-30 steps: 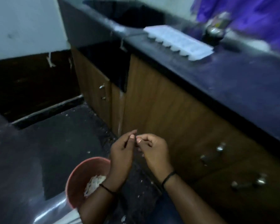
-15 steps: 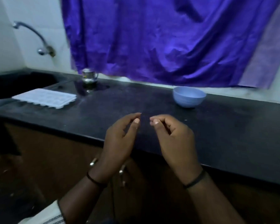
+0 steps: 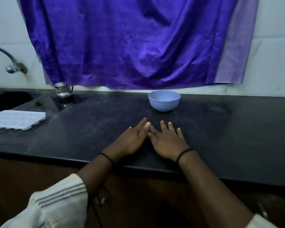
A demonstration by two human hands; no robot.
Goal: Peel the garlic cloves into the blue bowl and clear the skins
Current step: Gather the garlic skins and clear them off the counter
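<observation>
The blue bowl (image 3: 164, 100) stands upright on the black counter (image 3: 229, 129), near the back wall. From this angle I cannot see what lies inside it. My left hand (image 3: 131, 140) and my right hand (image 3: 167, 139) lie palm down on the counter, side by side, a little in front of the bowl. Their fingers are straight and spread, and the inner fingers of the two hands touch. Neither hand holds anything. No garlic skins show on the counter around them.
A white ice tray (image 3: 16, 121) lies at the counter's left, beside the dark sink (image 3: 8, 99) with its tap (image 3: 11, 66). A small steel pot (image 3: 63, 91) stands at the back left. A purple curtain (image 3: 130, 41) hangs behind the counter.
My view swung up from the floor bin to the counter. Both hands, held curled with fingertips together in the air, have come down and flattened onto the countertop.
</observation>
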